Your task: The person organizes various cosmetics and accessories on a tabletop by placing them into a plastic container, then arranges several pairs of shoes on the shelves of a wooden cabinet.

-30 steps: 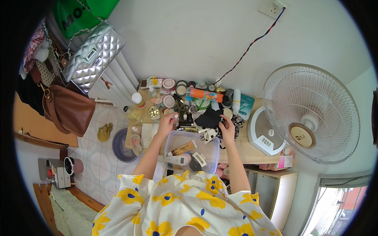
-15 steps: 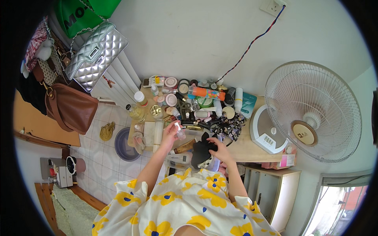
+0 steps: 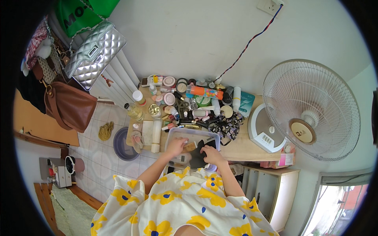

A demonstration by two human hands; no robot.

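Note:
A clear plastic bin stands at the table's near edge, just in front of me. Reaching into its left side, my left hand has its fingers closed around a small clear bottle, mostly hidden; a white bit shows at the fingertips. A brown-gold item lies beside those fingers. My right hand, over the bin's right side, pinches the edge of a limp black cloth item. A whitish device-like object lies below my left hand.
Cosmetics crowd the table's back, among them an orange bottle and a floral black cloth. A white roll lies left of the bin. Right stand a round-based appliance and a large fan. A grey basin is on the floor.
My left hand has moved down into the bin with the small bottle. My right hand has lowered the black cloth item there, uncovering more of the bin's far rim.

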